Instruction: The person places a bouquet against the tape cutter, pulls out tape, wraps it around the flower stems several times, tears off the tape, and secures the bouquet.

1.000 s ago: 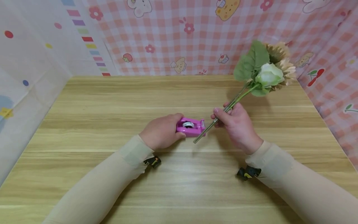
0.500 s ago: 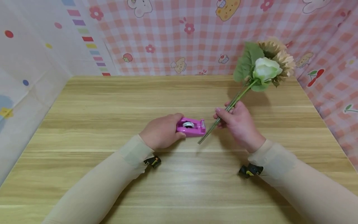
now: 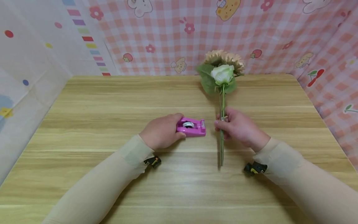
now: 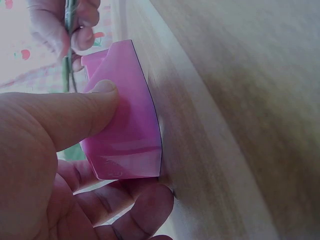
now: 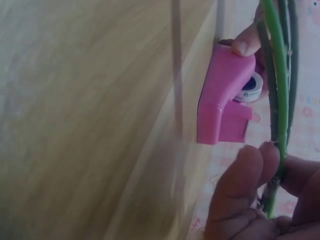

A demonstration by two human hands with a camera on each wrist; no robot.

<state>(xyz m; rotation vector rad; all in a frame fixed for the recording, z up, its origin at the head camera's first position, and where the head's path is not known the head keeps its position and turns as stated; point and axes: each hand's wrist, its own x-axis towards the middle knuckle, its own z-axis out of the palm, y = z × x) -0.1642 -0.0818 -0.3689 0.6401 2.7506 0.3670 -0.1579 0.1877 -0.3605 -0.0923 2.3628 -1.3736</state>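
A pink tape dispenser (image 3: 193, 132) with a small white-sided roll of tape (image 3: 188, 125) stands on the table. My left hand (image 3: 162, 130) grips its back end, the thumb (image 4: 100, 102) pressed along one side in the left wrist view. To the right of the dispenser, my right hand (image 3: 240, 126) pinches a bunch of flowers by the stems (image 5: 281, 80). The bunch has a white-green rose (image 3: 222, 74), beige blooms (image 3: 219, 55) behind it and broad green leaves (image 3: 207, 81). Its stems point toward the front, held above the table and apart from the dispenser.
The wood-grain table (image 3: 112, 102) backs onto a pink checked cloth (image 3: 156, 34). A dotted white cloth (image 3: 33, 68) hangs at the left. Each wrist wears a small black camera.
My right hand has swung the bunch from a slant to nearly straight, blooms moving left and stem ends moving right, away from the dispenser. The left hand and dispenser stay in place.
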